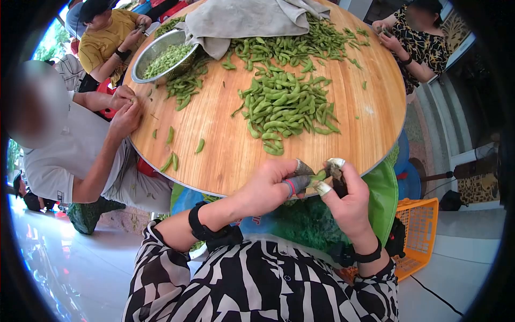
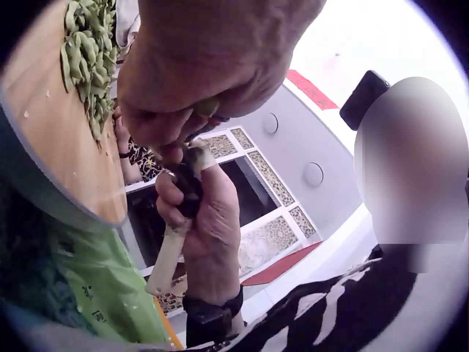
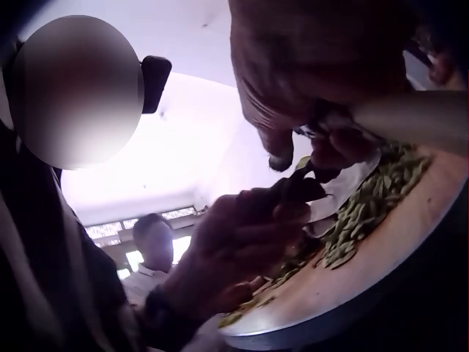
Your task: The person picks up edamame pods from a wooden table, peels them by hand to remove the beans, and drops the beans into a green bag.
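Note:
Near the table's front edge my left hand [image 1: 268, 185] pinches a green bean pod [image 1: 320, 175] between thumb and fingers. Dark coverings wrap its fingertips, one with a red band. Close against it, my right hand [image 1: 351, 196] has white wraps on the thumb and a fingertip. Its curled fingers grip a tool with a pale, stick-like handle [image 2: 167, 260]; the working end is hidden by the hands. The pod lies between both hands' fingertips. Beyond them, a pile of green pods [image 1: 287, 104] sits on the round wooden table [image 1: 214, 155].
A metal colander [image 1: 140, 70] of shelled beans stands at the back left, beside a grey cloth [image 1: 247, 24] over more pods. Loose pods [image 1: 170, 135] lie at the left. Other people sit around the table. A green bag [image 1: 383, 188] hangs below the edge, beside an orange crate [image 1: 424, 225].

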A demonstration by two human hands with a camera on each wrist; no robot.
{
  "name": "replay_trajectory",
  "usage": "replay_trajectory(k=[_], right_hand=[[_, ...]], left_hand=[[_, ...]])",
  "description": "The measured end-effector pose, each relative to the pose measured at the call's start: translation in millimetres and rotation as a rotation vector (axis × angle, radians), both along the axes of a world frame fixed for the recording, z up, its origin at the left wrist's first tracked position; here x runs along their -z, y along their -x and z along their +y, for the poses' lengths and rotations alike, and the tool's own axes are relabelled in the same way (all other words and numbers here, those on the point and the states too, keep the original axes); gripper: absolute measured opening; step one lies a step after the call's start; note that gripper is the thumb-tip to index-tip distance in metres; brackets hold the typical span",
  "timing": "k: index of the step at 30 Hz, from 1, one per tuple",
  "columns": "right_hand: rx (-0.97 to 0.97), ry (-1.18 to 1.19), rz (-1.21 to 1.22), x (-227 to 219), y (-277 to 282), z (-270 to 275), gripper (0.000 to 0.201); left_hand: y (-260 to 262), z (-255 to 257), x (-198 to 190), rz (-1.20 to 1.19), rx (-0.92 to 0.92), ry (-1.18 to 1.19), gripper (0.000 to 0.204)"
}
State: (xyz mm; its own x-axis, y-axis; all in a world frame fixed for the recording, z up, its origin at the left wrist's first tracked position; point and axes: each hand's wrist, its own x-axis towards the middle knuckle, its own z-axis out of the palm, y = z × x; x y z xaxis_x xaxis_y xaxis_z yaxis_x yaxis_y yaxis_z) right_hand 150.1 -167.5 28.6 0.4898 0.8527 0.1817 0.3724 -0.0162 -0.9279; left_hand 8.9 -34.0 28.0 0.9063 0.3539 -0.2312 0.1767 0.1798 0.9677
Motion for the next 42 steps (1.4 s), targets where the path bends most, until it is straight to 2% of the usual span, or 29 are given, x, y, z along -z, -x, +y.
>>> replay_trajectory(k=[1, 3, 10, 13, 16, 18, 20, 22, 24, 26, 28, 30, 32, 33, 34, 38, 40, 42], right_hand=[[0.001, 0.000, 0.001, -2.1, -0.9, 0.2, 0.028], [-0.074, 0.093, -0.272, -8.0, -2.4, -1.7, 0.032], [-0.119, 0.070, -0.380, -0.8, 2.5, -5.8, 0.027], [-0.116, 0.097, -0.355, 4.6, 2.5, -7.6, 0.023], [-0.068, 0.089, -0.361, 16.3, -5.6, -13.5, 0.019], [-0.079, 0.182, -0.241, 18.7, -11.2, -14.4, 0.017], [-0.040, 0.108, -0.306, 14.6, -6.5, -16.8, 0.017], [0.127, 0.101, -0.194, 5.4, -3.8, -19.9, 0.017], [0.074, 0.122, -0.204, 1.5, 1.1, -21.2, 0.017], [-0.123, 0.165, -0.031, 3.8, 5.9, -19.0, 0.016], [-0.132, 0.169, -0.030, 4.3, 8.5, -16.7, 0.015], [-0.118, 0.263, 0.316, 2.7, 11.4, -16.7, 0.012], [-0.151, 0.237, 0.357, -1.7, 12.7, -15.2, 0.011], [-0.171, 0.216, 0.395, -3.1, 12.0, -14.5, 0.010], [-0.183, 0.212, 0.393, -2.3, 11.5, -14.0, 0.010], [-0.224, 0.213, 0.296, 22.5, 3.5, -12.9, 0.008], [-0.238, 0.216, 0.256, 26.7, 3.9, -12.5, 0.008], [-0.243, 0.262, 0.053, 18.5, 6.4, -11.2, 0.010]], left_hand=[[0.4, -1.5, -0.9, 0.001, 0.001, 0.000, 0.016], [0.5, -4.8, -1.3, -0.016, 0.012, -0.006, 0.016], [0.8, -9.8, 5.6, 0.098, 0.047, -0.001, 0.015], [0.4, -10.0, -1.0, 0.113, 0.076, -0.082, 0.015], [2.7, -8.9, -0.9, 0.129, 0.130, 0.014, 0.014], [5.3, -10.9, 4.6, 0.053, 0.169, -0.060, 0.014], [5.8, -7.6, 11.3, 0.061, 0.089, -0.042, 0.016], [6.3, -5.6, 12.3, 0.064, 0.013, -0.024, 0.019], [9.2, -6.9, 10.7, 0.034, -0.036, -0.059, 0.026], [7.4, -10.9, 18.2, -0.002, -0.035, -0.129, 0.026], [4.4, -15.2, 20.4, -0.038, -0.047, -0.202, 0.027], [2.8, -17.0, 16.5, -0.201, -0.080, -0.165, 0.023], [4.8, -14.8, 7.4, -0.193, -0.072, -0.141, 0.022], [5.8, -12.7, 2.3, -0.132, -0.018, -0.014, 0.024], [6.7, -11.0, -0.7, -0.072, 0.036, 0.115, 0.025], [12.3, -14.0, 12.8, -0.083, 0.021, 0.128, 0.025], [14.8, -15.9, 18.5, -0.109, -0.002, -0.149, 0.025], [23.7, -11.9, 19.4, -0.104, -0.050, -0.178, 0.025]])
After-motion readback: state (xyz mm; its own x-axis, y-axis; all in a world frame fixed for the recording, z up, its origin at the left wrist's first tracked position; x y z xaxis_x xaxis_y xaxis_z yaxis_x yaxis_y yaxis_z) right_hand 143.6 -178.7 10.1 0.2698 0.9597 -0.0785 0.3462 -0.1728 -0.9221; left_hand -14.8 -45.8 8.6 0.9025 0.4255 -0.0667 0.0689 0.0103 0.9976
